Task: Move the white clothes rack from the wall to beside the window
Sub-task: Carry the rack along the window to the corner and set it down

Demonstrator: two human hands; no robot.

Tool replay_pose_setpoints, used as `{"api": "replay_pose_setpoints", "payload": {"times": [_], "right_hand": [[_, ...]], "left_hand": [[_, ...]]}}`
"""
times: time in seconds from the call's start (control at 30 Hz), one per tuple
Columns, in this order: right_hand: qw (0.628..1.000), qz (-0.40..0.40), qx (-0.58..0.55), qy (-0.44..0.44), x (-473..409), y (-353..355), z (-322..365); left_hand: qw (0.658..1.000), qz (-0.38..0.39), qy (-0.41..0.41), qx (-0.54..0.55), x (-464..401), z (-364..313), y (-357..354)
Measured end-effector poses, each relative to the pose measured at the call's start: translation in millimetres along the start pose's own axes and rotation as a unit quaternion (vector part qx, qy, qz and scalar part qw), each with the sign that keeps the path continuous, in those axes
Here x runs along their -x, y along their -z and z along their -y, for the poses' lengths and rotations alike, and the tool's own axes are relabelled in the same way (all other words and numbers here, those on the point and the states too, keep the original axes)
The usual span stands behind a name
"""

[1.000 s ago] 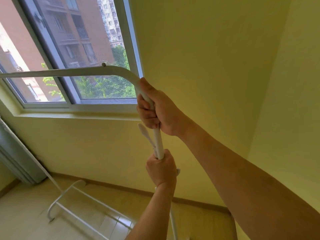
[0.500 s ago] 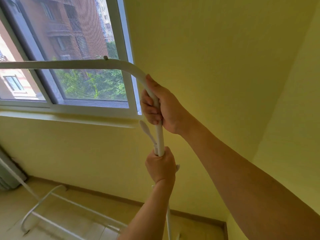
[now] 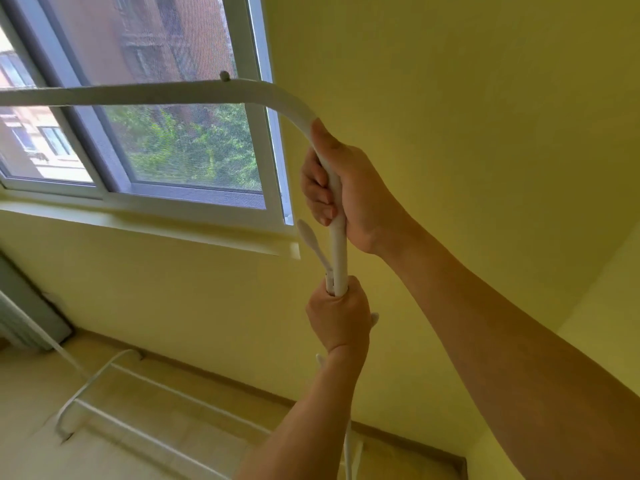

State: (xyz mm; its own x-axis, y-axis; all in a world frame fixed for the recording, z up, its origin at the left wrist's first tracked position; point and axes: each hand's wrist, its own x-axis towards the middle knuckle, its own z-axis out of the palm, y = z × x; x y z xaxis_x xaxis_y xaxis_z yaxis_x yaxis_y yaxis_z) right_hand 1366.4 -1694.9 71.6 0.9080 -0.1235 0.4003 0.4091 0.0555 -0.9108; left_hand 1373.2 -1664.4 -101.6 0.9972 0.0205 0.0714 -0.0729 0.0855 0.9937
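Note:
The white clothes rack (image 3: 145, 95) stands in front of the window (image 3: 166, 140). Its top bar runs across the glass and bends down into the right upright. My right hand (image 3: 346, 188) is wrapped around that upright just under the bend. My left hand (image 3: 337, 315) grips the same pole lower down, beside a small white hook (image 3: 310, 242) that sticks out of the pole. The rack's base frame (image 3: 114, 396) rests on the floor below the sill. The lower part of the upright is hidden behind my left forearm.
Yellow walls meet in a corner at the right. A grey radiator or curtain edge (image 3: 24, 313) stands at the far left by the floor. A brown skirting board (image 3: 277, 400) runs along the wall's foot over pale floor tiles.
The view has shifted a little against the window, and the rack's base now lies slightly further right on the floor. Both hands hold the same spots on the pole.

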Motion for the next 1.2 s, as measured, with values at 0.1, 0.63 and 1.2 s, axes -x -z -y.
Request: {"api": "replay_pose_setpoints", "payload": {"times": [0.1, 0.63, 1.2], "right_hand": [[1.000, 0.021, -0.011, 0.005, -14.8, 11.8, -6.0], [0.977, 0.186, -0.106, 0.004, -58.9, 33.0, -45.4], [0.979, 0.158, -0.128, 0.021, -76.4, -61.1, -74.2]], "left_hand": [[1.000, -0.019, -0.015, 0.005, -13.6, 0.1, -12.2], [0.994, -0.095, -0.047, -0.021, -42.3, 3.5, -21.4], [0.958, -0.174, -0.158, -0.163, -81.4, -5.1, 69.9]]}}
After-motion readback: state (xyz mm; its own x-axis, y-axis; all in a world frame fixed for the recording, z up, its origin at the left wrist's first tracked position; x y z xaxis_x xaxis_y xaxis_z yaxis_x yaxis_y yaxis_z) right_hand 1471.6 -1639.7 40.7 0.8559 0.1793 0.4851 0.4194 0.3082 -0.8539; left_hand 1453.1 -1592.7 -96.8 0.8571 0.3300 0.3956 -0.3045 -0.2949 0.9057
